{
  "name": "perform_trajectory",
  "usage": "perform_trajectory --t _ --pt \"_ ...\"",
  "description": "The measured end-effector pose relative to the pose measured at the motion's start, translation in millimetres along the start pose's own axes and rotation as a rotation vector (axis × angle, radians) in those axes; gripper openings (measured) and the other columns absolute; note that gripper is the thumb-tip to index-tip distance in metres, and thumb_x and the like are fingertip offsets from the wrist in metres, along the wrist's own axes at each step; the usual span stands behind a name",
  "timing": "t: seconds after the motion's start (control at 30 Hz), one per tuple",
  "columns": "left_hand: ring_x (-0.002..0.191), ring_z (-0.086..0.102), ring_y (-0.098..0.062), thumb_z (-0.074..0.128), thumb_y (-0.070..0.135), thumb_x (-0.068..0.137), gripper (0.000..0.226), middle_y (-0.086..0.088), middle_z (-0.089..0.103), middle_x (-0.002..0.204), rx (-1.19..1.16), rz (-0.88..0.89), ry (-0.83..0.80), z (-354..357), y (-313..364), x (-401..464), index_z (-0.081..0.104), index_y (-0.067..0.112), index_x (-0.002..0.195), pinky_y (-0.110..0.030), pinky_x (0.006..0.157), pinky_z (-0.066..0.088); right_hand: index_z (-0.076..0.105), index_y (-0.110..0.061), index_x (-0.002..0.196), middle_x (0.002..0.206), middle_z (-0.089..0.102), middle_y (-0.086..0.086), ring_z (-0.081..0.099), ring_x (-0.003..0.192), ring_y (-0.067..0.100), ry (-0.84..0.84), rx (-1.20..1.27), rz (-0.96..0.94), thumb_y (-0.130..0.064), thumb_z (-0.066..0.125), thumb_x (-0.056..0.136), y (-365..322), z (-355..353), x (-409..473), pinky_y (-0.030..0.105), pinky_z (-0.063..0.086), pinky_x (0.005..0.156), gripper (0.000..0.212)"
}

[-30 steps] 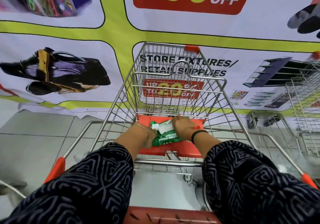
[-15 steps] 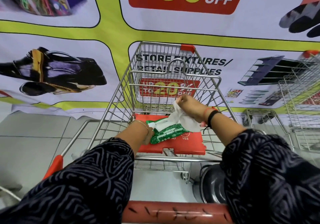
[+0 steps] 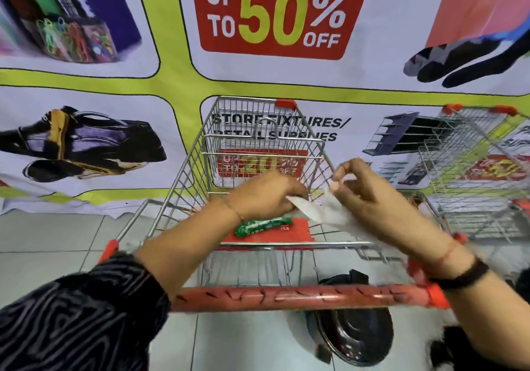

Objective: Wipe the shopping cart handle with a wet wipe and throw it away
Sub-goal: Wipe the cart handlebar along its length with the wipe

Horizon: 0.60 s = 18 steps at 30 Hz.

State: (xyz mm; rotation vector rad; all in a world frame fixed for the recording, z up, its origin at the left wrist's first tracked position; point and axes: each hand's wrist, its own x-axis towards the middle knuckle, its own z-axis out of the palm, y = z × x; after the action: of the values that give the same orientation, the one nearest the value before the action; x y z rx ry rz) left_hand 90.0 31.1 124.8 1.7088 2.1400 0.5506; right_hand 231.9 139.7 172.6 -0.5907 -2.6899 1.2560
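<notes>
Left hand [image 3: 265, 195] and right hand [image 3: 370, 195] pinch a thin white wipe [image 3: 324, 212] (blurred) above the ridged red handle [image 3: 301, 297].

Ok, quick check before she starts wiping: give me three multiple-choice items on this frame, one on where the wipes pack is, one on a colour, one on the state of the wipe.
1. Where is the green wipes pack?
A. On the red fold-down seat of the cart
B. On the floor beside the cart
C. Hanging from the handle

2. What colour is the cart handle?
A. Blue
B. Red
C. Grey

3. What state is the white wipe in?
A. Still sealed in the pack
B. Pressed on the handle
C. Out of the pack, held between both hands

Answers:
1. A: the pack lies flat on the red seat panel inside the basket.
2. B: the bar nearest the camera is red with dark scuffs.
3. C: the left hand and the right hand each pinch an end of it, above the seat and short of the handle.
</notes>
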Motion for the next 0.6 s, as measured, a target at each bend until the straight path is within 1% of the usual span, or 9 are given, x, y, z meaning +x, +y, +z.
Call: perform_trajectory --t 0.1,0.17,0.23,0.33,0.37,0.4,0.47,0.5,0.6 --pt "0.104 0.040 -0.015 0.049 0.021 0.087 0.028 0.003 0.057 0.122 0.281 0.104 0.078 11.2 22.6 -17.1 0.059 0.027 0.112 -0.025 0.081 0.027 0.041 -0.047 0.098 0.068 0.056 -0.013 0.051 0.051 -0.006 -0.038 -0.317 -0.096 -0.025 0.055 0.088 10.1 5.7 -57.3 0.015 0.038 0.053 0.029" --pt "0.110 0.038 -0.021 0.046 0.021 0.088 0.032 -0.002 0.050 0.127 0.288 0.097 0.052 19.5 35.2 -26.2 0.055 0.027 0.118 -0.031 0.085 0.030 0.048 -0.043 0.107 0.078 0.051 -0.018 0.055 0.064 -0.002 -0.028 -0.374 -0.039 -0.020 0.057 0.087 18.5 19.8 -87.6 0.023 0.043 0.061 0.032" --pt "0.113 0.041 -0.026 0.042 0.019 0.090 0.033 -0.008 0.050 0.127 0.352 0.086 0.009 27.8 44.4 -32.3 0.053 0.022 0.121 -0.038 0.089 0.035 0.047 -0.044 0.103 0.075 0.046 -0.020 0.057 0.071 0.011 -0.051 -0.305 0.091 -0.013 0.056 0.085 27.3 31.3 -110.6 0.025 0.050 0.062 0.037" --pt "0.113 0.045 -0.025 0.042 0.015 0.090 0.034 -0.005 0.053 0.126 0.412 0.095 -0.007 38.3 45.3 -38.0 0.052 0.023 0.122 -0.036 0.086 0.035 0.050 -0.041 0.110 0.072 0.045 -0.020 0.053 0.081 0.009 -0.133 -0.368 0.221 -0.022 0.054 0.086 34.7 39.6 -125.9 0.027 0.049 0.078 0.031" --pt "0.113 0.045 -0.024 0.041 0.012 0.090 0.037 -0.004 0.053 0.128 0.411 0.091 -0.009 40.7 43.8 -39.7 0.051 0.025 0.123 -0.034 0.085 0.032 0.053 -0.036 0.111 0.077 0.048 -0.018 0.056 0.083 0.012 -0.109 -0.442 0.215 -0.024 0.055 0.086 30.9 40.7 -125.7 0.029 0.050 0.077 0.028" --pt "0.113 0.044 -0.023 0.039 0.008 0.089 0.040 -0.002 0.053 0.129 0.405 0.088 -0.001 42.6 42.1 -40.6 0.051 0.026 0.123 -0.032 0.083 0.030 0.057 -0.027 0.106 0.083 0.053 -0.014 0.060 0.082 0.019 -0.029 -0.547 0.153 -0.022 0.056 0.084 29.1 42.5 -123.4 0.032 0.051 0.070 0.022" --pt "0.113 0.042 -0.022 0.039 0.007 0.088 0.043 0.002 0.054 0.130 0.383 0.080 0.021 45.5 40.5 -42.8 0.051 0.029 0.122 -0.030 0.079 0.023 0.061 -0.016 0.087 0.079 0.061 0.003 0.063 0.068 0.029 0.212 -0.680 0.003 -0.023 0.053 0.080 24.9 52.7 -117.5 0.034 0.053 0.057 0.013" --pt "0.114 0.041 -0.022 0.040 0.008 0.088 0.043 0.004 0.054 0.129 0.374 0.069 0.029 47.0 39.3 -44.1 0.052 0.031 0.122 -0.030 0.080 0.022 0.062 -0.015 0.085 0.077 0.063 0.005 0.063 0.066 0.029 0.279 -0.696 -0.053 -0.026 0.047 0.081 22.6 61.3 -112.3 0.035 0.052 0.060 0.019" --pt "0.117 0.041 -0.021 0.039 0.012 0.089 0.040 0.006 0.053 0.130 0.423 0.005 0.048 53.8 34.3 -48.3 0.049 0.031 0.123 -0.035 0.095 0.024 0.064 -0.015 0.101 0.095 0.071 0.003 0.068 0.085 0.024 0.192 -0.707 -0.145 -0.035 0.027 0.092 25.9 94.6 -101.2 0.034 0.036 0.087 0.044"
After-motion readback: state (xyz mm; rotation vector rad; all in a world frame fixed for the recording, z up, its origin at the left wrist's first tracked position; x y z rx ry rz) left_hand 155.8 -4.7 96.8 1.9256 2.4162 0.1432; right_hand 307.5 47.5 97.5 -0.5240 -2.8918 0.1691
